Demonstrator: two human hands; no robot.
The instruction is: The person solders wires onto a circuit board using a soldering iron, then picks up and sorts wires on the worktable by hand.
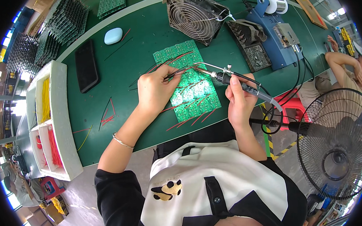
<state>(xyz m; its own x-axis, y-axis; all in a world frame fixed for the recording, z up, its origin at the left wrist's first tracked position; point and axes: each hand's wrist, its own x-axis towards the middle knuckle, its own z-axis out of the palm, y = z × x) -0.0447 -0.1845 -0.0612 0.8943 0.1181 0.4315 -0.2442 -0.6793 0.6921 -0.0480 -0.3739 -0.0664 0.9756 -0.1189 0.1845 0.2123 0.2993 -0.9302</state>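
Head view: bright green rectangular circuit-board panel (207, 87), many small units in rows, flat on the dark green table (126, 83) before the person, its near end close to the table's edge; left hand (157, 89) over the panel's left side, thumb and fingers pinching thin dark and red insulated wires (178, 73); right hand (241, 99) closed around a black-handled soldering iron (223, 77) with a thin curved metal feed tube, its tip at or very near the wire ends by the left fingertips (contact too small to settle).

Progress, as judged: wire-joining looks partly done; thin red wires (203, 116) lie at several units of the lower rows, some poking past the near edge, others across the middle and upper rows; which are soldered, which merely laid there, cannot tell; the unit under the tip seems the one in work; some upper units show no clear wire, so more probably remains there.

Stock at left: white foam tray (65, 123) with compartments of yellow wires (46, 99) and red wires (55, 150); a few loose red and black wires (108, 114) on the table between tray and panel; blue metal solder feeder (264, 26) with its white-flanged spool (270, 2) at far right.
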